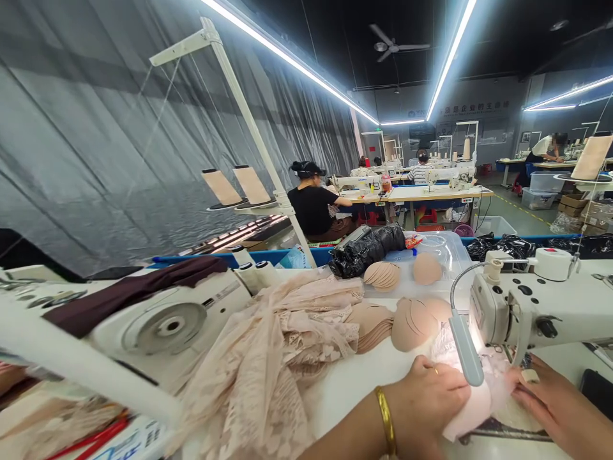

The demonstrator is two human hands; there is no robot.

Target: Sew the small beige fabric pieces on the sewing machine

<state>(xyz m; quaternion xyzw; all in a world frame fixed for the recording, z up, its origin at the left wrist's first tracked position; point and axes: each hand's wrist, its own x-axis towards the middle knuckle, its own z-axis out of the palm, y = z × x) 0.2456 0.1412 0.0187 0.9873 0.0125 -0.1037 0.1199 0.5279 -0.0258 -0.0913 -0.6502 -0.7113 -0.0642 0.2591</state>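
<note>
A pale pink piece of fabric with sheer lace point(472, 409) lies under the needle end of a white sewing machine point(550, 300). My left hand point(426, 396), with a gold bangle at the wrist, presses on its left side with fingers bent over it. On the other side, my right hand point(541, 393) has its thumb and fingers closed on the fabric's edge beside the needle area. A finger of that hand wears a beige wrap. The grey lamp head point(467, 351) hides part of the fabric. Beige moulded cups point(416, 322) are stacked just behind my left hand.
Beige lace point(278, 338) is heaped at the left, beside another white machine point(167, 319). A thread stand point(253, 128) rises there. Behind are a clear plastic bin point(440, 249) and a black plastic bag point(366, 249). A co-worker point(313, 204) sits beyond.
</note>
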